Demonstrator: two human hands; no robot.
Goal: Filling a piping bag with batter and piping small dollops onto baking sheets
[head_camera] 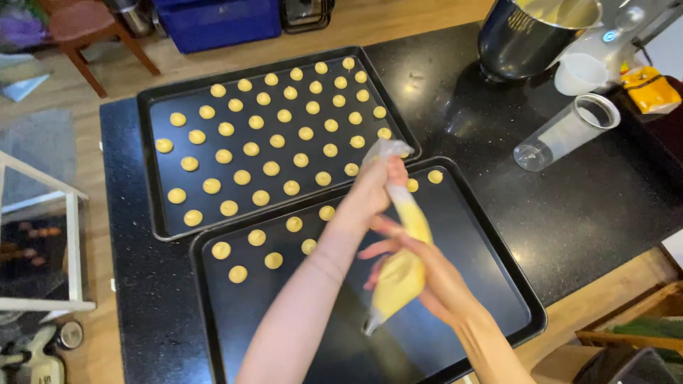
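Head view: piping batter, part-way through the near tray [213, 284], far tray [146, 107] already full of dots. Left hand [377, 186] clenched round the twisted top of the piping bag [400, 274]; right hand [416, 259] loosely cupped under its belly, nozzle low over bare tray. Next, probably: aiming beside the last dot [237, 274], squeezing evenly.

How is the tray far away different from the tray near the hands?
The far tray is covered with rows of small yellow dough blobs; the near tray has only a few, along its far end, and is mostly bare. Nothing hangs over the far tray; the left hand and right hand hold a piping bag over the near one. Both are dark, rectangular and on the black counter.
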